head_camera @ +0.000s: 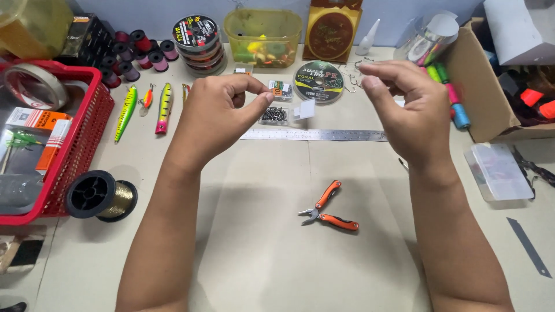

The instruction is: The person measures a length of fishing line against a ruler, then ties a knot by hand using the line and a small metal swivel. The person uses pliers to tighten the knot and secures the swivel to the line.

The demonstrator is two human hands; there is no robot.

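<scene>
Hovering left hand point(222, 112) and right hand point(404, 107), fingers pinched – contents unclear, pliers point(328, 209) handles pointing right

Both hands raised, fingers pinched, forearms bare

The left hand point(222, 112) is held up with its back turned to the camera; the thumb and forefinger are pressed together at the tips, pointing to the right, and the other fingers are curled in behind them. The right hand point(404, 107) is held at about the same height, well apart from the left one, with the fingers bent and drawn together toward the left. Whether anything is gripped between the fingertips cannot be seen. Both forearms are stretched up from the lower edge, slightly converging, and both wrists are kept almost straight.
</scene>
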